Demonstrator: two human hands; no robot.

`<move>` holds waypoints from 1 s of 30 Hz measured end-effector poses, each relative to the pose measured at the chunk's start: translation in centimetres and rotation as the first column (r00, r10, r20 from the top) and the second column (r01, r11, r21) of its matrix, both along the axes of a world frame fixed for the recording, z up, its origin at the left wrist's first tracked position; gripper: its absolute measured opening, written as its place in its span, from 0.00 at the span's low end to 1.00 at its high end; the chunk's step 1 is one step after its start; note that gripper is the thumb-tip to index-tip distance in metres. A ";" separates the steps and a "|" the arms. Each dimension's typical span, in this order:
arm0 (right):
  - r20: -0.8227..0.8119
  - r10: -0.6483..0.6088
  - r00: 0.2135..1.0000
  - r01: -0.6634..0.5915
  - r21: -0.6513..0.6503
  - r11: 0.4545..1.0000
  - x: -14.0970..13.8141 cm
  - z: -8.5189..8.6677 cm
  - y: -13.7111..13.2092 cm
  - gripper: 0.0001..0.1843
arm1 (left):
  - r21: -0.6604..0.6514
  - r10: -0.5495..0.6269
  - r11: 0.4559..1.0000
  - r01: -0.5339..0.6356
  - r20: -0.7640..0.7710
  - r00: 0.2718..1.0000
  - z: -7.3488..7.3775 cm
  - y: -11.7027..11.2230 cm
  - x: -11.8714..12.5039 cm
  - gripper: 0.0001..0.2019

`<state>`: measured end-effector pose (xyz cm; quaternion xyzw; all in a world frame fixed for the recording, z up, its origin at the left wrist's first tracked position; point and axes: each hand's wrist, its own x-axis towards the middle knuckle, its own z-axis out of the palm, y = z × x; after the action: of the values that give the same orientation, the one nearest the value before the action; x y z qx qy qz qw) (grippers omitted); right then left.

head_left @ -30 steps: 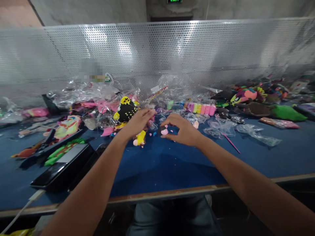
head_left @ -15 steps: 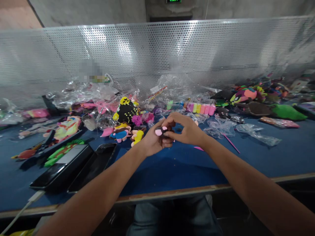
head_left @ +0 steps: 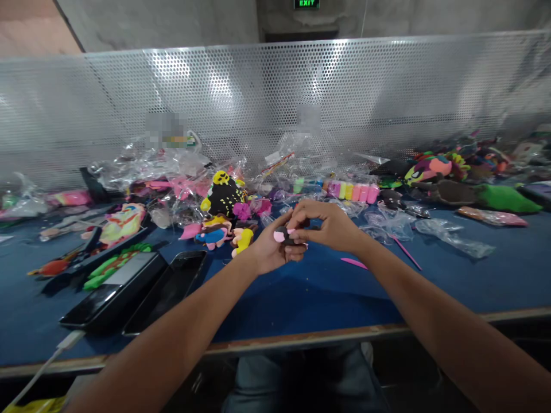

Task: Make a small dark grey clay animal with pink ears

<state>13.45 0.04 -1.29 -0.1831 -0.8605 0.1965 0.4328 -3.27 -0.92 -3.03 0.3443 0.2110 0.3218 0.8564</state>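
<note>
A small black and pink clay figure (head_left: 294,243) rests between my two hands above the front half of the table. My left hand (head_left: 271,252) cups it from below, its fingers curled around it. From the right, my right hand (head_left: 327,225) reaches over with thumb and forefinger pressed on the figure's pink part; whether a separate bit of clay is in that pinch cannot be seen. Left of my hands lie a yellow clay figure (head_left: 243,240) and a blue clay figure (head_left: 212,236). A pink modelling tool (head_left: 353,263) lies flat near my right wrist.
Two phone-like devices, a black phone (head_left: 181,281) and a thicker one (head_left: 114,292) with a white cable (head_left: 64,342), occupy the left front. Behind are a black speckled clay figure (head_left: 224,198), colourful clay packs (head_left: 353,191), plastic bags (head_left: 387,221) and a perforated metal screen (head_left: 258,86).
The clay figure has turned slightly in my hands, showing more black below the pink. My right fingers have shifted a little on it. The whole view has moved slightly.
</note>
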 end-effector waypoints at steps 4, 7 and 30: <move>0.009 -0.009 1.000 0.010 -0.065 0.998 0.1 0.0 0.0 0.05 | 0.015 0.009 1.000 -0.009 -0.015 1.000 0.0 0.0 0.1 0.21; 0.003 -0.014 1.000 0.015 -0.080 0.997 0.2 0.0 0.0 0.07 | 0.021 0.015 1.000 -0.015 -0.011 1.000 0.0 0.0 0.0 0.20; 0.048 -0.009 0.999 0.012 -0.058 0.998 0.2 0.1 -0.1 0.05 | 0.027 0.025 0.999 -0.024 -0.039 0.999 0.2 -0.2 0.2 0.19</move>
<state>13.64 -0.01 -1.14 -0.2049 -0.8636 0.2147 0.4077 -3.08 -1.14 -2.86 0.3592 0.2277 0.3283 0.8434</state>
